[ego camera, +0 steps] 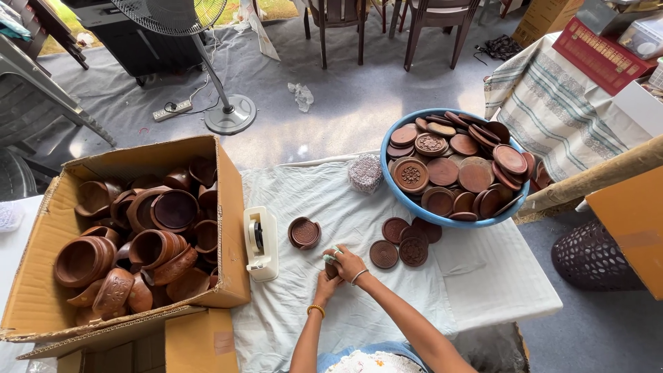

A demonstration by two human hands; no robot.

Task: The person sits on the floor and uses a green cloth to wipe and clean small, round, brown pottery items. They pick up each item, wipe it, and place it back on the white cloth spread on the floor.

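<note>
Both hands meet mid-table on the white cloth [387,290]: right hand [347,263] curled around a small brown piece [331,270], left hand [324,282] closed against it from below. Cardboard box [41,276] at left holds brown bowls [148,242]. Blue basin [400,197] at right brims with carved wooden discs [456,169]; loose discs [404,243] lie beside it.

Cardboard box [41,276] of brown bowls far left of grip – tape dispenser [262,243] just left. Blue basin [394,181] of round lids up right – pedestal fan [228,114] beyond.
</note>
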